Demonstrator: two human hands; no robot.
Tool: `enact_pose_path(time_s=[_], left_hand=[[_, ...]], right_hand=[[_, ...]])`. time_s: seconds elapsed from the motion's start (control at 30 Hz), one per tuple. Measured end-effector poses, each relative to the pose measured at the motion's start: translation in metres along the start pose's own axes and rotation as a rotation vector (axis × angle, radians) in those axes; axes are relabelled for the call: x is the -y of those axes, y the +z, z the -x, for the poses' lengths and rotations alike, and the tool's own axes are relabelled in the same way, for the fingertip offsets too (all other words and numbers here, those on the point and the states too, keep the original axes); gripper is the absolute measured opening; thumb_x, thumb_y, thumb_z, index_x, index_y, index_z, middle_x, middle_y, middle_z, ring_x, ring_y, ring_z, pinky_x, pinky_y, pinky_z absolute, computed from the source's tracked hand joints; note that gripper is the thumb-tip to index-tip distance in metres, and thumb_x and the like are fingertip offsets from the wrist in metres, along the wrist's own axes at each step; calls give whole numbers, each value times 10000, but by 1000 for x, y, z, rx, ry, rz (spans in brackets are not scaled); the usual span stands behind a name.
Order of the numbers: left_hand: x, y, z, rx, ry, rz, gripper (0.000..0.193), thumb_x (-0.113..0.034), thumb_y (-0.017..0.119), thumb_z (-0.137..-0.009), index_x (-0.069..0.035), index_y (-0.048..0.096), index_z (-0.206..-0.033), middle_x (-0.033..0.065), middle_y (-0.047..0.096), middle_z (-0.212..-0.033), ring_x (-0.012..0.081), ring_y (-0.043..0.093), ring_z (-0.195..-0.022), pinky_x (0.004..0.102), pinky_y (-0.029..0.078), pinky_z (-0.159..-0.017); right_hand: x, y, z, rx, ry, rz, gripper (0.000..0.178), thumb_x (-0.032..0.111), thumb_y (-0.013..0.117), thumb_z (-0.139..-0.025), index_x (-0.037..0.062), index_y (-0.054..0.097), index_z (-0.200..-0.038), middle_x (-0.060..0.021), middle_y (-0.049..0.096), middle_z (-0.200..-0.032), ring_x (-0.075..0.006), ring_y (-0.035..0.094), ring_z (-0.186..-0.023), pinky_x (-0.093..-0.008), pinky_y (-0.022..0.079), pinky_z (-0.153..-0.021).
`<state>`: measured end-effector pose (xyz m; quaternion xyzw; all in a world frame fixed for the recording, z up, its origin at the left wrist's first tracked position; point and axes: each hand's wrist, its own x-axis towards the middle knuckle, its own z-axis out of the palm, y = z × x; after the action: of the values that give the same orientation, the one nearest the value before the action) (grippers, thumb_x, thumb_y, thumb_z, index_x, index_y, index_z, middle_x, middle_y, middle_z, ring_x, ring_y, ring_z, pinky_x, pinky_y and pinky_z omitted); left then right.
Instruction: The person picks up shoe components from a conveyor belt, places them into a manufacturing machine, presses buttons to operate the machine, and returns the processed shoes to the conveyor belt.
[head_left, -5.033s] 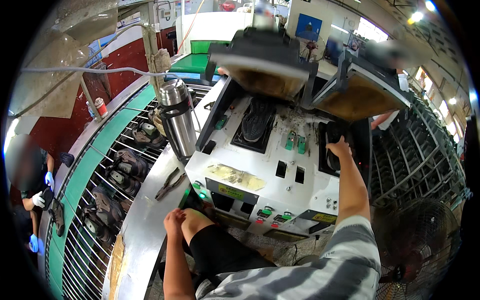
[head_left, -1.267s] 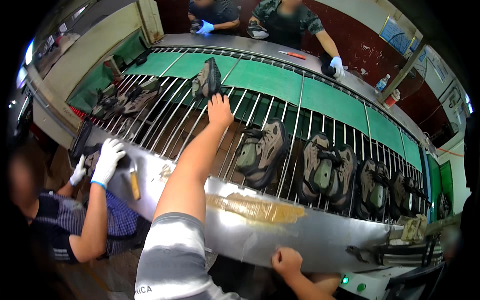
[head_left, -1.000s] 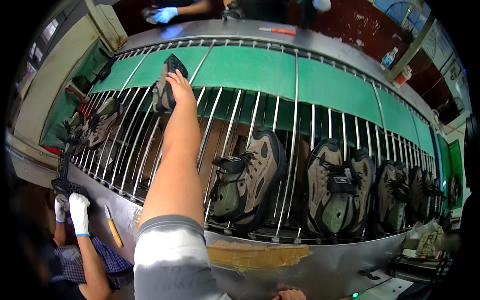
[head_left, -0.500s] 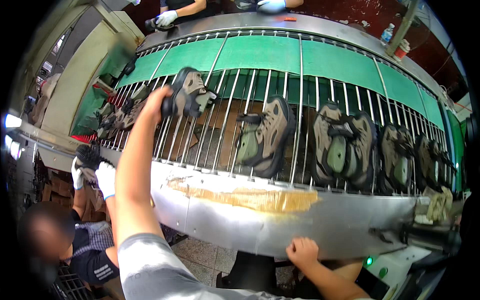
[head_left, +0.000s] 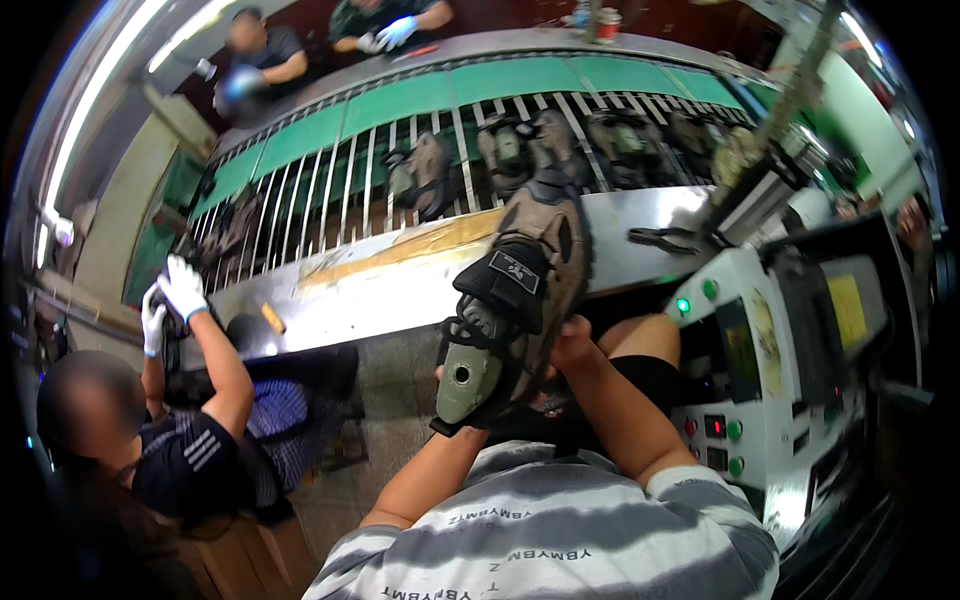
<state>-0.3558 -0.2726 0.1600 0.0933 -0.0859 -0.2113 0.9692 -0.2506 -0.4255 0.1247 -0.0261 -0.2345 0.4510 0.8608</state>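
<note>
A brown and black hiking shoe (head_left: pixel 550 235) is held up close in front of me, toe pointing away and heel toward me. A green shoe last (head_left: pixel 465 385) with a round hole fills its opening, and a black tongue with a small label lies folded over the laces. My right hand (head_left: pixel 570 342) grips the shoe's right side, its fingers partly behind the sole. Beneath the heel my left hand (head_left: pixel 472 436) supports it, most of its fingers hidden by the shoe.
Beyond the metal ledge (head_left: pixel 390 270), a barred conveyor (head_left: pixel 330 195) carries several similar shoes (head_left: pixel 425 175). A white machine (head_left: pixel 735 400) with lit buttons stands at my right, with black pliers-like jaws (head_left: pixel 660 238) above the ledge. A gloved co-worker (head_left: pixel 190 420) sits at left; two people work across.
My left hand has come back from over the bars to my body, where both hands now hold a shoe. My right hand has left the ledge's edge. The view has swung right.
</note>
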Motion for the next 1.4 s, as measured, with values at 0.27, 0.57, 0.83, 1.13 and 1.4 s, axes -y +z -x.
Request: enact_pose_path(time_s=[0.27,0.57,0.83,1.13,1.4], left_hand=[[70,84,-37,123,56,-1123,598,-97,650,-765,-21,478,-1332,100,500,-1292,190,517,-1176,341,418,-978],[147,140,-72,616,129,-1951,347,-37,704,-768,25,617,-1099,149,608,-996,350,618,-909,342,512,-764],[179,160,-95,765,462,-1902,278,-7,770,-666,-44,561,-845,126,526,-978,336,597,-976,381,505,-819],[181,155,-109,619,-75,-1675,210,23,711,-694,-4,516,-767,111,636,-845,252,644,-838,333,502,-688],[229,149,-133,609,-28,-2169,405,-376,811,-675,-66,590,-813,106,581,-800,304,606,-776,392,486,-666]], right_hand=[[38,111,173,-312,-727,178,704,315,534,-798,43,377,-1427,-180,481,-1395,-369,519,-1213,-493,413,-1036],[23,156,280,-589,-876,341,765,374,532,-764,23,367,-1423,-200,494,-1366,-360,514,-1215,-485,401,-1048],[39,169,305,-571,-871,230,802,444,512,-767,68,344,-1455,-156,457,-1421,-333,482,-1262,-468,361,-1085],[41,171,322,-655,-709,201,779,468,506,-758,80,403,-1425,-165,500,-1379,-331,501,-1242,-460,364,-1083],[39,194,355,-1043,-753,520,731,82,567,-701,11,399,-1410,-163,558,-1283,-273,557,-1159,-387,456,-981]])
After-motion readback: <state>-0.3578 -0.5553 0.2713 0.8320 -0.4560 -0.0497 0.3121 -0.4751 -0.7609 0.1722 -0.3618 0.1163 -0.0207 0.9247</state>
